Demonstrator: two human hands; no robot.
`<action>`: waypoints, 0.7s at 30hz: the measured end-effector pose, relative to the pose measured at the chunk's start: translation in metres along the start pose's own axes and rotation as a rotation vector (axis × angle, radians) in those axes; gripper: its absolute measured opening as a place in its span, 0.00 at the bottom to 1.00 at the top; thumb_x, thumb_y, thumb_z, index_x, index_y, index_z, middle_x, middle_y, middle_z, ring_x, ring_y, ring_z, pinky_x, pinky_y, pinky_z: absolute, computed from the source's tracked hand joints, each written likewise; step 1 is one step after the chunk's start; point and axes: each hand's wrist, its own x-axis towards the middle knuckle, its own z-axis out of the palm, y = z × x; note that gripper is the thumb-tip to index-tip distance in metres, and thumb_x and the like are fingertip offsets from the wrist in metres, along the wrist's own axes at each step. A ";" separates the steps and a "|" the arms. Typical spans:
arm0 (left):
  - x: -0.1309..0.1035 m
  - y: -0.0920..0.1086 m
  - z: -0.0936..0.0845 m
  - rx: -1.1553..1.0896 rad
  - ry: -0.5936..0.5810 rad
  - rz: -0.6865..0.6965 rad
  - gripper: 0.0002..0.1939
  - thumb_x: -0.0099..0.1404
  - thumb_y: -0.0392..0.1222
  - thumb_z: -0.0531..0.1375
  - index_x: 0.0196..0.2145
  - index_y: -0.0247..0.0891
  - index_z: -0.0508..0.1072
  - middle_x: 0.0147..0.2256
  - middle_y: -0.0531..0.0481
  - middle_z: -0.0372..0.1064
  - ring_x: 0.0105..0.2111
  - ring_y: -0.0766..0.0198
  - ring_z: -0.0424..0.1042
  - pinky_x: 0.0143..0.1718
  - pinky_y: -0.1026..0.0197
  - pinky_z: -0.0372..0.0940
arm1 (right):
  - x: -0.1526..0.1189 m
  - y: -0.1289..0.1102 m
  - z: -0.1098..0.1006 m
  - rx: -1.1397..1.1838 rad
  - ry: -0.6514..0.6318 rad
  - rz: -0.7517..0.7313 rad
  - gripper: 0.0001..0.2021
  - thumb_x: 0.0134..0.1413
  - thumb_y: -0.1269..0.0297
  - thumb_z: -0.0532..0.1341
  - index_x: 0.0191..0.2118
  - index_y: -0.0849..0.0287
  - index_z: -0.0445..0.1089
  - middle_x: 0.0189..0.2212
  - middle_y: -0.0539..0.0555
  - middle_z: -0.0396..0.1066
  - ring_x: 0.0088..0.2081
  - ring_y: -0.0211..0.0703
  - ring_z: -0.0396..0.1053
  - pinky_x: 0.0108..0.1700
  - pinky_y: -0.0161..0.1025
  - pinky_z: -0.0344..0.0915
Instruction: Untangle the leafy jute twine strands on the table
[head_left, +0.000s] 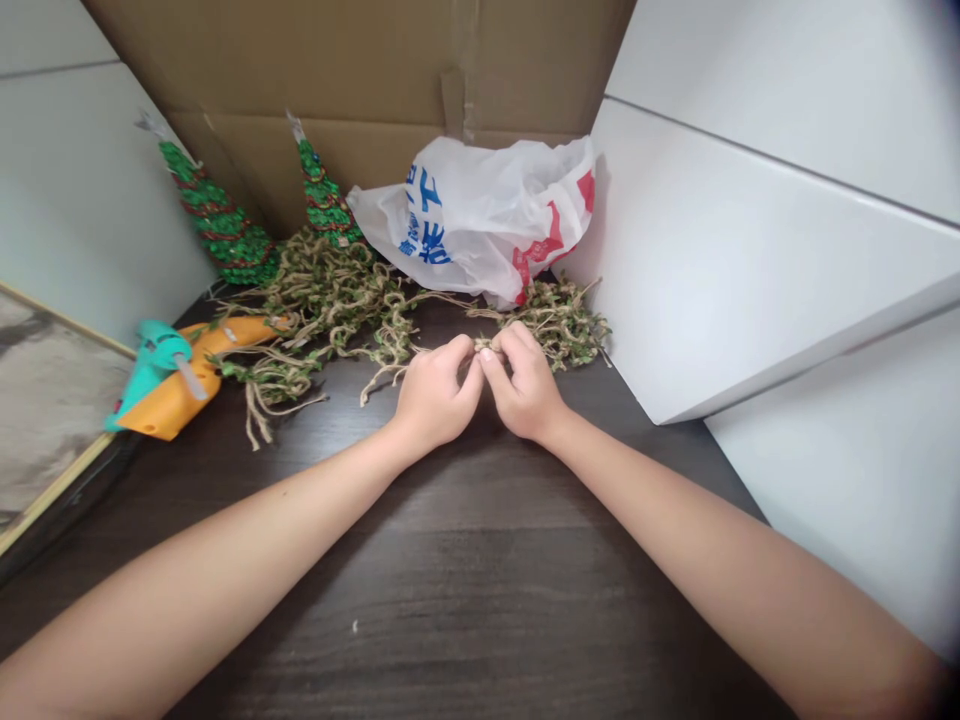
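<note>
My left hand (441, 392) and my right hand (523, 384) meet at the middle of the dark table, thumbs almost touching. Between their fingertips they pinch a short piece of twine garland (484, 344), tan cord with bits of green leaf. Most of what is gripped hides behind the fingers. A heap of the same garland (337, 285), knotted cord with small green leaves, lies beyond my left hand. Another clump of garland (564, 325) spreads just behind my right hand. Loose cord ends trail near the left wrist.
A white plastic bag (487, 215) with blue and red print lies at the back against cardboard (360, 60). Two small green tinsel trees (217, 225) stand back left. A teal and orange glue gun (180, 375) rests at left. White panels (750, 250) border the right.
</note>
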 end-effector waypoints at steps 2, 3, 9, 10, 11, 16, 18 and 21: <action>0.000 0.000 0.000 -0.014 -0.003 -0.022 0.13 0.72 0.43 0.53 0.29 0.39 0.63 0.24 0.54 0.63 0.24 0.66 0.61 0.29 0.61 0.54 | 0.001 0.000 0.000 0.012 0.074 0.004 0.13 0.67 0.60 0.50 0.29 0.54 0.52 0.29 0.50 0.58 0.35 0.42 0.60 0.40 0.44 0.60; 0.000 0.000 0.000 -0.017 -0.008 -0.025 0.13 0.72 0.45 0.52 0.30 0.39 0.64 0.24 0.54 0.64 0.25 0.66 0.62 0.29 0.61 0.55 | 0.001 0.000 0.000 0.018 0.118 0.002 0.14 0.67 0.60 0.50 0.29 0.54 0.52 0.29 0.50 0.57 0.35 0.42 0.60 0.40 0.44 0.60; 0.001 -0.001 0.000 0.025 0.026 0.003 0.10 0.72 0.43 0.52 0.33 0.39 0.65 0.30 0.50 0.68 0.32 0.62 0.66 0.36 0.59 0.59 | 0.002 0.005 0.001 0.018 0.302 0.062 0.10 0.69 0.61 0.49 0.33 0.54 0.55 0.32 0.52 0.61 0.37 0.43 0.62 0.43 0.45 0.62; 0.001 -0.001 0.000 0.023 0.027 -0.003 0.10 0.72 0.43 0.52 0.33 0.39 0.65 0.30 0.50 0.68 0.31 0.62 0.66 0.36 0.59 0.59 | 0.002 0.005 0.001 0.006 0.286 0.084 0.09 0.68 0.60 0.49 0.35 0.54 0.58 0.34 0.53 0.63 0.39 0.44 0.64 0.45 0.46 0.63; 0.001 -0.002 0.000 0.018 0.025 -0.008 0.10 0.72 0.42 0.52 0.33 0.39 0.65 0.29 0.50 0.68 0.31 0.62 0.66 0.35 0.59 0.59 | 0.002 0.005 0.002 -0.006 0.262 0.100 0.07 0.68 0.60 0.50 0.38 0.54 0.60 0.37 0.55 0.65 0.42 0.45 0.65 0.48 0.47 0.63; 0.002 -0.002 0.001 -0.011 0.015 -0.004 0.11 0.72 0.42 0.52 0.30 0.39 0.64 0.27 0.52 0.66 0.28 0.63 0.65 0.33 0.60 0.57 | 0.000 0.002 0.004 -0.025 0.168 0.089 0.09 0.63 0.65 0.55 0.48 0.56 0.63 0.45 0.57 0.68 0.49 0.47 0.67 0.54 0.50 0.62; 0.002 -0.002 0.001 -0.017 0.014 -0.006 0.12 0.72 0.42 0.52 0.30 0.39 0.64 0.27 0.52 0.67 0.28 0.64 0.65 0.32 0.60 0.57 | 0.000 0.001 0.004 -0.031 0.142 0.085 0.11 0.62 0.66 0.55 0.49 0.56 0.63 0.46 0.58 0.69 0.50 0.48 0.68 0.55 0.50 0.62; 0.002 -0.002 0.001 -0.005 0.009 -0.008 0.11 0.72 0.42 0.52 0.31 0.39 0.65 0.28 0.52 0.67 0.29 0.63 0.65 0.33 0.60 0.57 | 0.000 0.001 0.003 -0.026 0.093 0.071 0.14 0.62 0.66 0.53 0.53 0.55 0.63 0.49 0.58 0.69 0.53 0.49 0.67 0.55 0.50 0.62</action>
